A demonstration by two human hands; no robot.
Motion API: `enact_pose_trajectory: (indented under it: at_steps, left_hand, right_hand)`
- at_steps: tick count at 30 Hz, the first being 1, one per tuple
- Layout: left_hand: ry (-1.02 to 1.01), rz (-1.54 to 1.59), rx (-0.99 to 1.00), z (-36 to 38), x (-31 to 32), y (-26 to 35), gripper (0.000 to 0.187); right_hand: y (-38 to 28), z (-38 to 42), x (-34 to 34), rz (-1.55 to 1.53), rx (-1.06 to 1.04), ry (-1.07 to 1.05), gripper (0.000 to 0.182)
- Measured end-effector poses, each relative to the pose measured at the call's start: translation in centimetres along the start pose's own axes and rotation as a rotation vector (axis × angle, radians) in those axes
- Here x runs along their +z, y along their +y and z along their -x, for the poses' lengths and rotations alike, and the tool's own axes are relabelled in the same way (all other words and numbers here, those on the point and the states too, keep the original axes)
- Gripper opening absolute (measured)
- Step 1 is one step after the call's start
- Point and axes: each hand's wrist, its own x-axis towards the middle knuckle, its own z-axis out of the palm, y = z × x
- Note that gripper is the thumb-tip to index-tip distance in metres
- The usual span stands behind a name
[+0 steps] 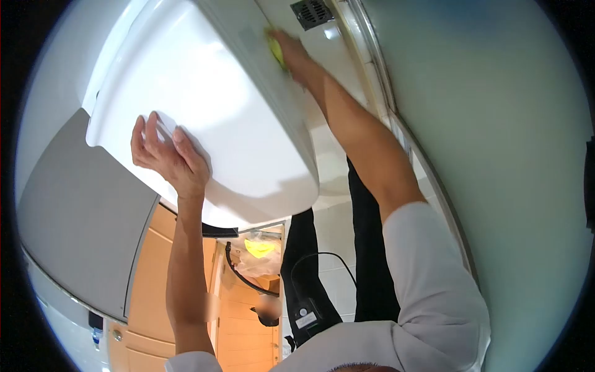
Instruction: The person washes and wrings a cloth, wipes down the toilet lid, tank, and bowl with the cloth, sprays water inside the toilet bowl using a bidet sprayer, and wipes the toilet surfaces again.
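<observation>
A large, smooth white fixture (229,130), which looks like a toilet with its lid down, fills the upper middle. My left hand (167,152) rests on its top, fingers bent and apart, with nothing in it. On the far side, low along the fixture's side wall, my right hand (294,57) is wrapped round a yellow-green cloth or sponge (276,49). The cloth touches or nearly touches that wall. Motion blurs the right hand, and most of its fingers are hidden.
A dark floor drain (312,13) lies beyond my right hand. A frosted glass panel (496,155) with a metal-edged sill borders the right. At left stands a grey panel (87,217) near a wooden door (149,273). Behind, a yellow item (259,248) lies on clear plastic.
</observation>
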Motion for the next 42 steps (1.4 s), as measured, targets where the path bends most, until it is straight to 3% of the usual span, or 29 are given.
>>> enact_pose_trajectory:
  at_steps: [1,3,6,7,8,9,10,14,15,17,18,20,22,24,25,27,29,31,32,34,36,39,41,42]
  left_hand:
    - [-0.01,-0.016,0.001,0.1,-0.1,0.1,0.045]
    - [-0.017,0.018,-0.034,0.1,0.1,0.8,0.045]
    - [-0.047,-0.017,-0.015,-0.5,-0.4,0.8,0.047]
    - [-0.027,-0.02,-0.015,-0.6,-0.1,0.9,0.047]
    - [-0.019,0.023,-0.038,-0.7,-0.1,1.2,0.046]
    - [-0.017,0.063,-0.06,-0.6,-0.4,1.0,0.046]
    - [-0.084,0.016,-0.054,-0.6,-0.9,0.6,0.047]
    - [-0.069,0.068,-0.098,-0.2,-0.5,0.2,0.048]
    - [-0.06,0.058,-0.097,-0.1,-0.5,0.1,0.048]
    - [-0.076,0.026,-0.082,0.0,-0.3,-0.2,0.047]
    - [-0.03,0.11,-0.092,0.0,0.1,-0.2,0.047]
    - [-0.056,0.076,-0.091,0.0,-0.1,-0.3,0.047]
    - [-0.047,0.052,-0.096,-0.1,-0.1,-0.2,0.048]
    - [-0.03,0.051,-0.088,-0.1,0.3,-0.5,0.048]
    - [-0.034,0.051,-0.079,0.0,0.3,-0.7,0.047]
    - [-0.044,0.039,-0.088,0.0,0.0,-0.6,0.047]
    - [-0.028,0.055,-0.087,-0.2,0.3,-0.6,0.048]
    - [-0.037,0.037,-0.066,-0.4,0.1,-0.8,0.049]
    - [-0.051,0.03,-0.06,-0.4,0.1,-0.9,0.049]
    - [-0.048,0.048,-0.074,-0.4,-0.2,-0.2,0.049]
    - [-0.028,0.069,-0.082,-0.6,0.0,-0.3,0.049]
    - [-0.046,0.067,-0.103,-0.4,-0.7,-0.2,0.048]
    - [-0.042,0.078,-0.102,-0.5,-0.8,-0.1,0.051]
    - [-0.041,0.075,-0.114,-0.5,-0.9,-0.1,0.053]
  right_hand:
    - [-2.1,-5.0,1.0,-0.001,-0.172,-0.175,0.074]
    - [-8.2,-5.4,3.5,0.049,-0.517,-0.126,0.08]
    - [-3.7,-5.2,1.5,-0.103,-0.339,-0.067,0.066]
    - [4.4,-9.2,0.0,-0.035,-0.495,0.02,0.069]
    - [5.9,-5.5,-2.3,-0.018,-0.457,-0.058,0.067]
    - [9.5,-5.0,-4.5,0.06,-0.195,-0.029,0.067]
    - [13.4,-4.7,-5.3,-0.067,-0.11,0.05,0.067]
    - [5.8,-6.4,-2.9,0.174,-0.064,0.082,0.068]
    - [0.6,-8.0,-0.9,0.18,-0.077,0.021,0.068]
    - [-8.3,-10.5,4.5,0.085,-0.297,-0.097,0.056]
    - [-13.9,-7.5,6.8,-0.008,-0.272,-0.185,0.055]
    - [-17.2,-9.9,7.9,0.157,-0.879,-0.459,0.087]
    - [-19.5,-1.4,9.0,0.218,-0.811,-0.264,0.047]
    - [-16.6,4.7,8.6,0.217,-1.08,0.049,0.047]
    - [-16.0,3.8,8.4,0.208,-1.091,0.035,0.047]
    - [-13.9,1.1,7.8,0.199,-1.021,0.048,0.053]
    - [-12.7,-10.8,8.1,0.302,-0.898,-0.125,0.048]
    - [-18.4,-9.7,10.3,0.059,-0.188,-0.12,0.086]
    - [-20.2,-8.0,11.0,0.047,-0.183,-0.13,0.086]
    - [-22.4,-2.2,10.3,0.275,-0.324,-0.022,0.075]
    - [-20.3,1.0,8.3,0.18,-0.575,-0.017,0.053]
    - [-20.3,9.3,6.4,0.084,-0.553,0.072,0.06]
    - [-21.1,12.5,6.2,0.675,-1.176,0.136,0.058]
    - [-21.9,14.2,8.3,0.786,-1.268,0.077,0.053]
